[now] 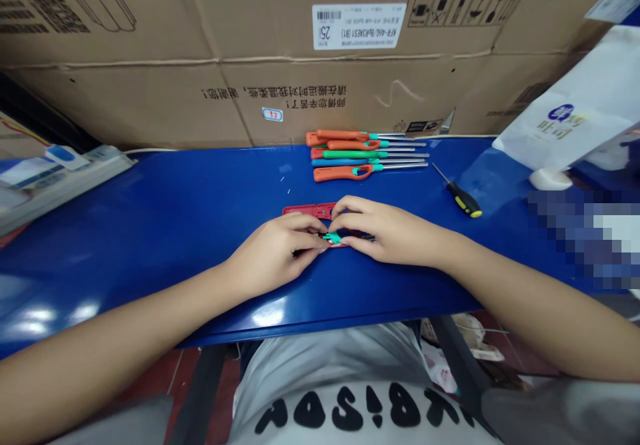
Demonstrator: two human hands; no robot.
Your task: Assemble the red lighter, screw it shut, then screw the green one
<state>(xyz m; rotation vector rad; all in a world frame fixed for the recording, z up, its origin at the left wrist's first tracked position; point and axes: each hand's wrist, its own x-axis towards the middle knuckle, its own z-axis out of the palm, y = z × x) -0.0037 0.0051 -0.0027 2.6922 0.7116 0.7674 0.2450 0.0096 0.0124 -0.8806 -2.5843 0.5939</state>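
1. Wearing a pale grey shirt with bold black lettering (345,408), close up to the near edge of the glossy blue worktop (165,232).
2. Working over the middle of that surface: with the left hand (283,248), pinching at the left end of a small bright-green plastic piece (333,238), fingers closed on it.
3. With the right hand (375,228), bending fingers around the same piece from the other side, tips apart; cannot tell whether gripping or just steadying.
4. Partly hidden beneath both: a narrow red plastic shell half (342,246). Cannot tell whether carrying the green part fully seated.
5. Just beyond the fingertips, lying separate: a second red plastic shell half (307,210), inner face upward.
6. Judged part-way along: opened up, inner parts exposed, halves not joined.
7. Farther off: tiny white scraps (289,191); to the right, a black-and-yellow screwdriver with a slim metal shaft (464,198), out of hand.
8. Farthest on the surface, before a large brown cardboard box (165,108): about five orange, green and blue plastic-handled tools with thin metal rods (343,174), looking whole, so probably done.
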